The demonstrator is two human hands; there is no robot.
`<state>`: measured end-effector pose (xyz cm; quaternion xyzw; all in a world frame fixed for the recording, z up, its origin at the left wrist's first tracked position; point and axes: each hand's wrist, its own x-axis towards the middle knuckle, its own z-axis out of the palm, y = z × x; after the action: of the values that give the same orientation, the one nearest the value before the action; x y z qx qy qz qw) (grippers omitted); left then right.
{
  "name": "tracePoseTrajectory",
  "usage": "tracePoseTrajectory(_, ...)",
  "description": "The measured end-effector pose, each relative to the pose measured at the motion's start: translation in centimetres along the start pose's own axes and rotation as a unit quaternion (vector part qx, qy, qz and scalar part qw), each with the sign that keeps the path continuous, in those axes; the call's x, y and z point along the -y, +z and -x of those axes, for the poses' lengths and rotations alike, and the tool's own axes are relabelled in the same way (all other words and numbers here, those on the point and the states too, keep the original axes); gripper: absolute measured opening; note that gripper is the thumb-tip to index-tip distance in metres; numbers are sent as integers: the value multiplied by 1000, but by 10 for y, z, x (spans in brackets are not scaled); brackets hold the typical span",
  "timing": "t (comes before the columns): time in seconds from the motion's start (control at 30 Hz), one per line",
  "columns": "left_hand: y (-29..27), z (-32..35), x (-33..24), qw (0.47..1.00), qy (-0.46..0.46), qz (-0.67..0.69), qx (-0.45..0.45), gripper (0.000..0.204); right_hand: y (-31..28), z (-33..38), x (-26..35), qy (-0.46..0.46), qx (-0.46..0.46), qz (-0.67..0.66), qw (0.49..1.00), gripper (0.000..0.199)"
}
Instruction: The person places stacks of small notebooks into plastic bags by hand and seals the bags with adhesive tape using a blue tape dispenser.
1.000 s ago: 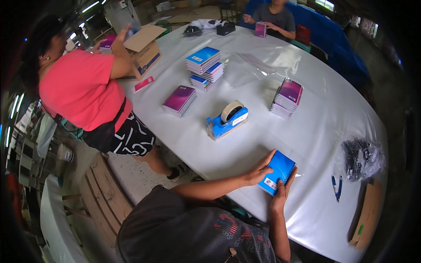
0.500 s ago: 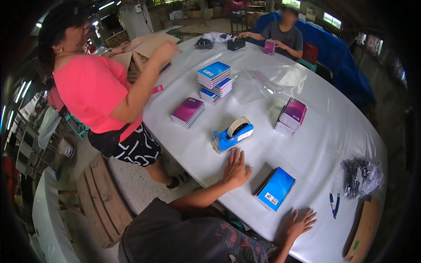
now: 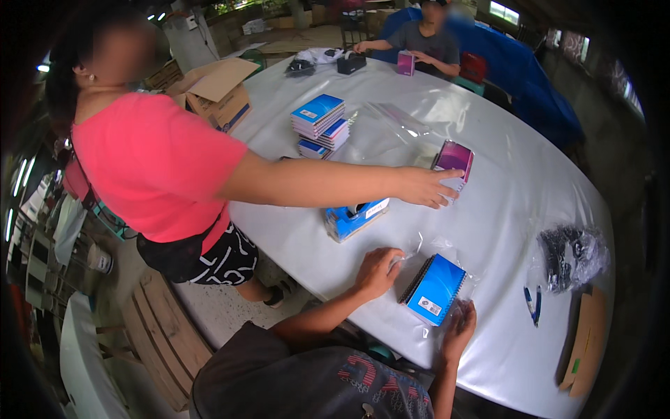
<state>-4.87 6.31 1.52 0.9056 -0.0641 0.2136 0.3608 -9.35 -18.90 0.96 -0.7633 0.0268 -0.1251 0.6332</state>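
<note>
A stack of blue spiral notebooks (image 3: 438, 283) lies on the table in front of me, with thin clear plastic (image 3: 477, 274) showing around its edges. At the stack's left side, my left hand (image 3: 379, 273) is closed, its thumb and fingertips pinching the plastic. By the lower right corner, my right hand (image 3: 458, 331) has its fingers curled on the plastic there. Beyond my left hand stands a blue tape dispenser (image 3: 357, 221), its roll mostly hidden by a co-worker's arm. That co-worker's hand (image 3: 427, 187) rests on a stack of purple notebooks (image 3: 456, 159).
More blue notebooks (image 3: 319, 115) are piled farther back, near an open cardboard box (image 3: 222, 105). At the right are a blue pen-like tool (image 3: 532, 306), a plastic-wrapped dark bundle (image 3: 572, 257) and a cardboard strip (image 3: 585, 342). Another person (image 3: 429, 42) sits at the far side with a black tape dispenser (image 3: 351, 63).
My hands have gone from lying spread on the table to closing on clear plastic beside the blue notebooks. The co-worker in pink has reached across to the purple notebooks.
</note>
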Motion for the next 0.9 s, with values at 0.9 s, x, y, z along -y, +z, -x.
tracePoseTrajectory(0.9,-84,-44,6,822,-283,333,366,19,-63,-26,65,171,136,-29,976,30)
